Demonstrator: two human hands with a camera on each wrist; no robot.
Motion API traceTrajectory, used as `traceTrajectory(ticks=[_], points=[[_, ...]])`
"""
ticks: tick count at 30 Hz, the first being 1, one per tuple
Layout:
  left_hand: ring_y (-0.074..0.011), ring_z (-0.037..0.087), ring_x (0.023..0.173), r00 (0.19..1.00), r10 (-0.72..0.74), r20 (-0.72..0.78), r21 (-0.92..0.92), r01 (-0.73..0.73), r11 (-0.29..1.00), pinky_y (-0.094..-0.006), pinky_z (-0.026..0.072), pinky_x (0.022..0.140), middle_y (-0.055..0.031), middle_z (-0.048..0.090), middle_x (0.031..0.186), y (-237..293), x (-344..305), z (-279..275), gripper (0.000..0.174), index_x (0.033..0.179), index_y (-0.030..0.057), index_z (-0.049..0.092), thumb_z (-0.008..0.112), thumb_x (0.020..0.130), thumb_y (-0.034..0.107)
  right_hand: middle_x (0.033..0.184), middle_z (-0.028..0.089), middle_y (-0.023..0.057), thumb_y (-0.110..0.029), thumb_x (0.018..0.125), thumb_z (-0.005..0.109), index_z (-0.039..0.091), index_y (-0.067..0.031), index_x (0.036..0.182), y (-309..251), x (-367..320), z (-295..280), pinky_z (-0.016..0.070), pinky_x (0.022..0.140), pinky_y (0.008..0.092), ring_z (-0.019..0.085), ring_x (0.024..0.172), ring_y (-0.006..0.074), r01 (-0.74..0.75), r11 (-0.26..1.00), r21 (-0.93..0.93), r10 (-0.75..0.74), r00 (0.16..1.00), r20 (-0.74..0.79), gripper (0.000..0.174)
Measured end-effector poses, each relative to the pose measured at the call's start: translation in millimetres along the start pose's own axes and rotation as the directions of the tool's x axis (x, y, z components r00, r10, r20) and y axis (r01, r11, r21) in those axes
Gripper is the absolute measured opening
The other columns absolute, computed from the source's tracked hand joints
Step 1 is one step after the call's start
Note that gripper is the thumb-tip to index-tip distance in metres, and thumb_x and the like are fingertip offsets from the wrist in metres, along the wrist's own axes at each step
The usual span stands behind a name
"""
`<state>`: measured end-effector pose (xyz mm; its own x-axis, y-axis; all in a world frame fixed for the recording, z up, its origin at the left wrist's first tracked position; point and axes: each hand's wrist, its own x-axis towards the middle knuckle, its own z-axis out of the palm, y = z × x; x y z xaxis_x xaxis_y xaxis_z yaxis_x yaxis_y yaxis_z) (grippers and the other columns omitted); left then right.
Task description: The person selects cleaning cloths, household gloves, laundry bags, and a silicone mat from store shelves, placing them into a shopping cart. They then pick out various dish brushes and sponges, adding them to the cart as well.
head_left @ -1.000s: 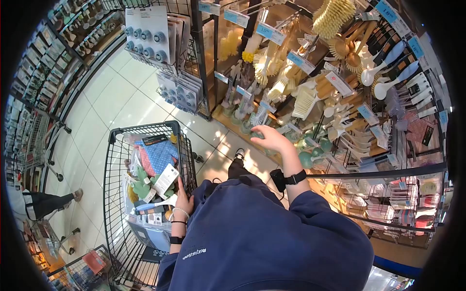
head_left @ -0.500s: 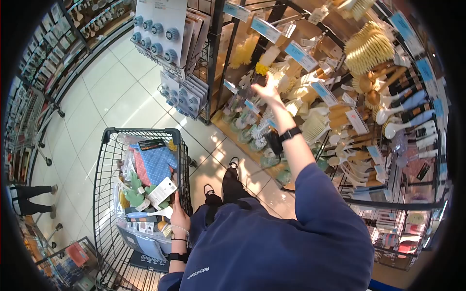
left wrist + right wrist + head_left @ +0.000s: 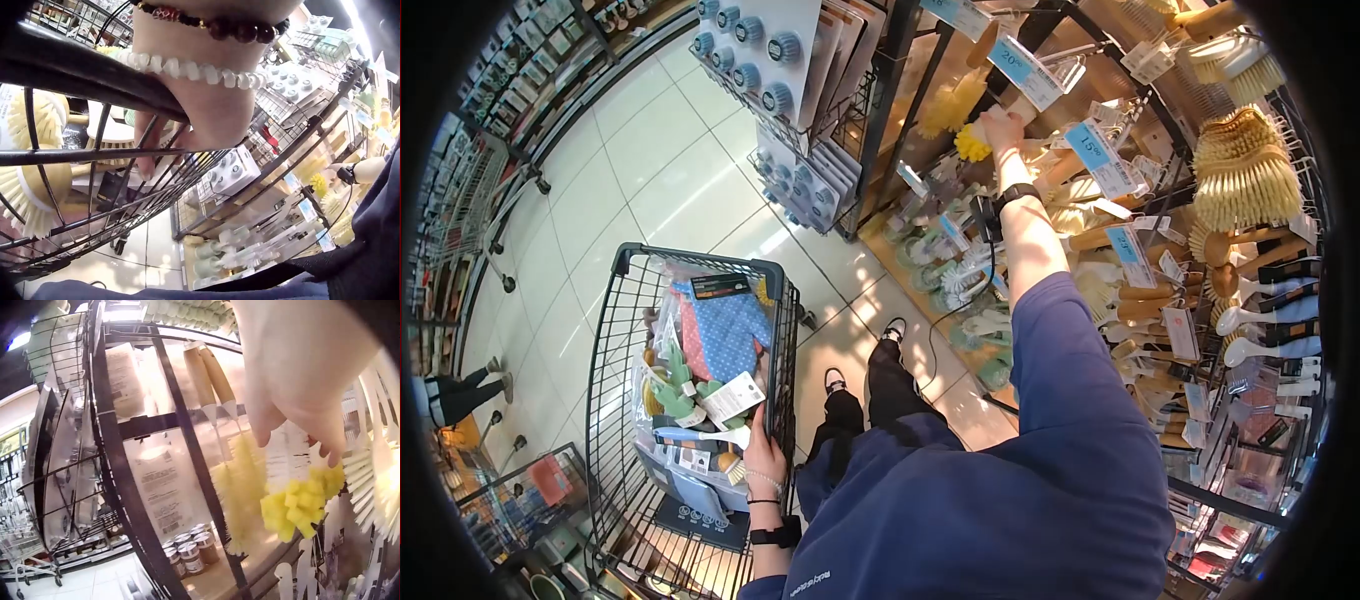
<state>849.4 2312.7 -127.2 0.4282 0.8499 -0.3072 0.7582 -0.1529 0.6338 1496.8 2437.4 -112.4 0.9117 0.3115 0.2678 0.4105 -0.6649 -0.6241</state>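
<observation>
At the rack, my right hand (image 3: 1002,131) grips a bottle brush with white bristles and a yellow sponge tip (image 3: 299,505). In the right wrist view, the thumb and fingers close round its white bristled part (image 3: 287,455), and the sponge points downward. Beside it hang pale yellow brushes (image 3: 240,481) with wooden handles. My left hand (image 3: 766,458) lies over the rim of a black wire shopping cart (image 3: 625,340), its fingers hooked down inside. Close to these fingers, the cart holds a white and blue brush (image 3: 705,435), a green plant-shaped item (image 3: 675,388) and a dotted blue cloth (image 3: 733,325).
Wire racks of brushes (image 3: 1250,170) with blue price tags (image 3: 1025,72) fill the right side. A stand of carded blue round items (image 3: 770,55) rises ahead of the cart. Tiled floor (image 3: 690,170) runs along the left, where another person's legs (image 3: 465,395) show.
My right hand has reached forward and up to the rack, going from loosely open to gripping the bottle brush. The left hand stays at the cart's rim. The head view has shifted toward the rack.
</observation>
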Motion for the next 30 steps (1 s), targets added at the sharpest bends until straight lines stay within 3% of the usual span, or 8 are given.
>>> traceTrajectory(ticks=[8,10,12,20,22,24,26,30], points=[[-0.0398,0.049,0.098,1.000,0.018,0.003,-0.011,-0.018,1.000,-0.0422,0.0417,0.079,-0.0238,0.049,0.112,-9,1,6,0.056,0.128,0.0085,0.031,0.041,0.075,-0.005,0.083,0.058,0.0113,-0.014,0.077,0.060,0.046,0.0002,0.100,-29,-91,-14,0.0479,0.056,0.0266,0.060,0.067,0.0206,0.028,0.715,0.699,-0.283,0.925,0.253,0.030],[-0.0396,0.049,0.098,0.999,0.040,0.010,-0.027,-0.040,0.999,-0.0421,0.0417,0.079,-0.0234,0.049,0.112,-12,0,6,0.056,0.129,0.0082,0.030,0.040,0.075,-0.005,0.077,0.057,0.0096,-0.012,0.079,0.057,0.044,-0.0020,0.096,-82,-166,-72,0.0503,0.054,0.0312,0.059,0.060,0.0204,-0.368,0.246,0.897,-0.118,0.907,0.405,0.024],[-0.0391,0.047,0.102,0.997,0.063,0.051,-0.023,-0.062,0.998,-0.0410,0.0403,0.082,-0.0246,0.045,0.116,-12,0,1,0.055,0.129,0.0055,0.028,0.042,0.076,-0.002,0.078,0.057,0.0099,-0.013,0.080,0.055,0.043,-0.0020,0.097,-94,-216,-99,0.0521,0.055,0.0340,0.059,0.061,0.0204,-0.399,0.137,0.907,-0.256,0.870,0.421,0.024],[-0.0358,0.042,0.111,0.946,0.292,0.145,0.075,-0.304,0.950,-0.0373,0.0359,0.092,-0.0243,0.039,0.121,52,8,-33,0.072,0.131,0.0004,0.020,0.061,0.075,0.016,0.081,0.056,0.0027,-0.021,0.082,0.056,0.048,-0.0036,0.099,-107,-380,-152,0.0456,0.064,0.0228,0.054,0.072,0.0075,-0.601,0.242,0.761,-0.424,0.640,0.641,0.025],[-0.0284,0.041,0.114,0.862,0.409,0.300,-0.690,-0.100,0.717,-0.0358,0.0370,0.092,-0.0195,0.039,0.123,76,10,-35,0.068,0.130,-0.0005,0.024,0.060,0.077,0.021,0.083,0.056,0.0031,-0.021,0.082,0.055,0.048,-0.0023,0.100,-113,-403,-156,0.0449,0.066,0.0225,0.053,0.075,0.0073,-0.589,0.269,0.762,-0.427,0.637,0.642,0.026],[-0.0243,0.043,0.113,0.830,0.485,0.276,-0.739,-0.139,0.659,-0.0358,0.0406,0.089,-0.0162,0.042,0.120,84,10,-31,0.062,0.127,-0.0008,0.028,0.058,0.079,0.024,0.086,0.056,0.0035,-0.021,0.083,0.055,0.048,-0.0010,0.101,-119,-415,-158,0.0442,0.068,0.0222,0.053,0.077,0.0071,-0.577,0.296,0.761,-0.428,0.632,0.646,0.028],[-0.0281,0.048,0.108,0.708,0.495,0.503,-0.858,0.341,0.385,-0.0400,0.0448,0.085,-0.0157,0.045,0.116,82,14,-24,0.056,0.125,-0.0007,0.030,0.055,0.082,0.024,0.089,0.055,0.0042,-0.020,0.083,0.055,0.047,0.0009,0.102,-122,-420,-160,0.0433,0.071,0.0225,0.052,0.081,0.0074,-0.572,0.304,0.761,-0.510,0.577,0.638,0.029],[-0.0360,0.046,0.108,0.642,0.616,0.457,-0.889,0.339,0.306,-0.0468,0.0447,0.083,-0.0162,0.041,0.121,95,3,-41,0.071,0.126,0.0001,0.030,0.056,0.076,0.044,0.088,0.056,0.0051,-0.020,0.081,0.057,0.047,0.0014,0.102,-115,-424,-159,0.0443,0.069,0.0239,0.053,0.079,0.0087,-0.514,0.336,0.789,-0.541,0.581,0.608,0.031]])
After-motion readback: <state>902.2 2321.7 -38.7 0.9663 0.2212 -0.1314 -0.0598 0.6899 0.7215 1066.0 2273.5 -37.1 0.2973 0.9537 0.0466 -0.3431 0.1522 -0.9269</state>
